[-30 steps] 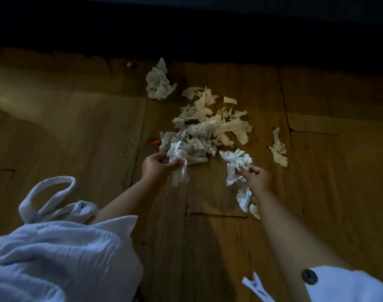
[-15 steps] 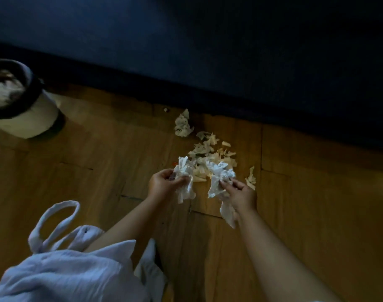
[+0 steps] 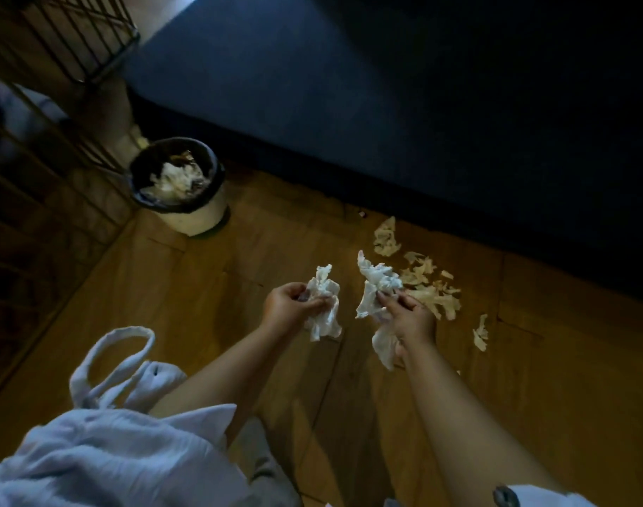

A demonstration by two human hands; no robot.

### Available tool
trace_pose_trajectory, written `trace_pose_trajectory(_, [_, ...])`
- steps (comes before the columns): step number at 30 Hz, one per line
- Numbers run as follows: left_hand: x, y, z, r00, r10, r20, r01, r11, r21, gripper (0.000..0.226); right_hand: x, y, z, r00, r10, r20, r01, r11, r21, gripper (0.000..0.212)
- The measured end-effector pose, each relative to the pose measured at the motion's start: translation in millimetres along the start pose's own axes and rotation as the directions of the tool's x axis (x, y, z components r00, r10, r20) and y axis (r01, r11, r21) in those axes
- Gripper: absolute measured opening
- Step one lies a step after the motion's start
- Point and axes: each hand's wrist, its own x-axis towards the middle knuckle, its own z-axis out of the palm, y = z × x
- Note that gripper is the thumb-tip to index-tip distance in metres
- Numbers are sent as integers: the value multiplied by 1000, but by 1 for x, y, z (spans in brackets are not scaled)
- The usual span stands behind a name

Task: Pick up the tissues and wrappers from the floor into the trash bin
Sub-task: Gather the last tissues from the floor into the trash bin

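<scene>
The left hand (image 3: 290, 309) grips a crumpled wad of tissue (image 3: 325, 298), its fingers curled round it. The right hand (image 3: 411, 320) pinches a longer bunch of tissue (image 3: 378, 283), and part of it hangs down below the palm. Both hands are raised above the floor (image 3: 203, 287), near each other but apart. The trash bin (image 3: 199, 217) stands to the far left, well apart from the hands, and already has white paper inside.

The step in hand, I judge, is to carry both handfuls to the bin. To do it well, both grips should be kept firm, because the loose tail under the right hand could tear off or slip. Gathering it into the palm first would help. Each hand should come right over the opening before the fingers let go, since light tissue drifts.

More is left to pick up. A pile of scraps (image 3: 429, 290) lies on the floor just beside the right hand, a single tissue (image 3: 385, 237) near the dark furniture (image 3: 422, 104), and a small piece (image 3: 480, 333) further right. In this dim light I cannot tell if any wrappers are among them.

Compared with half a second ago, the hands have come up and a little to the left, away from the pile, holding the same tissue. The bin, then cut by the left edge, is now whole in view, so the head has turned toward it.
</scene>
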Motion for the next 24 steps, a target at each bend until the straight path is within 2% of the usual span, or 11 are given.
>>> trace_pose_trajectory(4, [24,17,-73,999,33,-8,-33,999,13,34,-11,-6,76,1000,0,29,-1,1000,14,40])
trace_pose_trajectory(11, [85,31,-162,996,-49,-68,47,998,-38,38,3,-24,190,994,14,104,-17,999,30,38])
trace_pose_trajectory(19, [191,70,-248,987,-116,-113,102,988,-120,49,56,-53,329,980,49,194,-35,996,-78,38])
trace_pose_trajectory(24, [253,99,-316,969,-160,-188,110,962,-251,39,84,-76,434,960,71,270,-49,995,-88,36])
